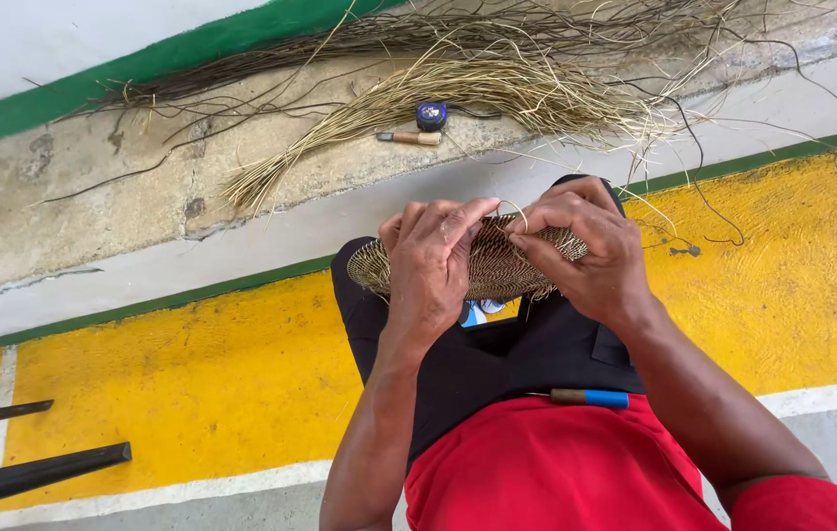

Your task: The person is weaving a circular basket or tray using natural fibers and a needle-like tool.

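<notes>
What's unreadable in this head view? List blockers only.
- Middle of the round woven straw basket piece: head view, covered by the left hand and right hand.
- Fingertip contact on the strand: hidden by curled fingers.
- Small blue round object on the concrete ledge: too small to identify.
- Black bars at left: cut off by the frame edge.

Bright, even daylight fills the scene, seemingly from overhead, though its source lies outside the view. Shadows are soft and short, pooling under the hands and beneath the woven piece. The yellow painted floor (192, 393) looks strongly saturated without glare. Focus is sharp throughout. Straight lines bow slightly toward the far edges, a wide-lens distortion.
</notes>
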